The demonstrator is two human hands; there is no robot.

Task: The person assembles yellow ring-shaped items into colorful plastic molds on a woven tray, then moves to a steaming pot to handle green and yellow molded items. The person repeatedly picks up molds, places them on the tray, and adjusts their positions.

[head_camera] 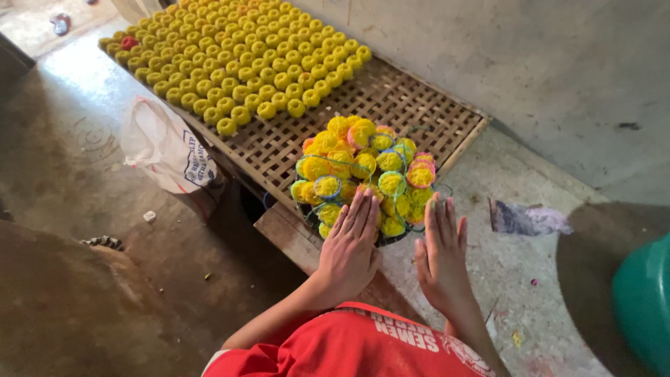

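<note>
Yellow, crumbly-looking moulded pieces in small coloured rings are heaped in a dark round basin (391, 241) at the near edge of the woven bamboo rack (412, 112). My left hand (349, 244) lies flat, fingers straight and released, touching the near side of the heap (363, 171). My right hand (441, 255) stands edge-on, open and holding nothing, just beside the heap's right flank. Judgement: the pieces look light but fragile and loosely stacked; they would shed under pressure, so take hold at the basin rim from both sides. Rows of finished yellow balls (237, 63) cover the rack's far end. A white plastic bag (164, 146) sits by its left edge.
</note>
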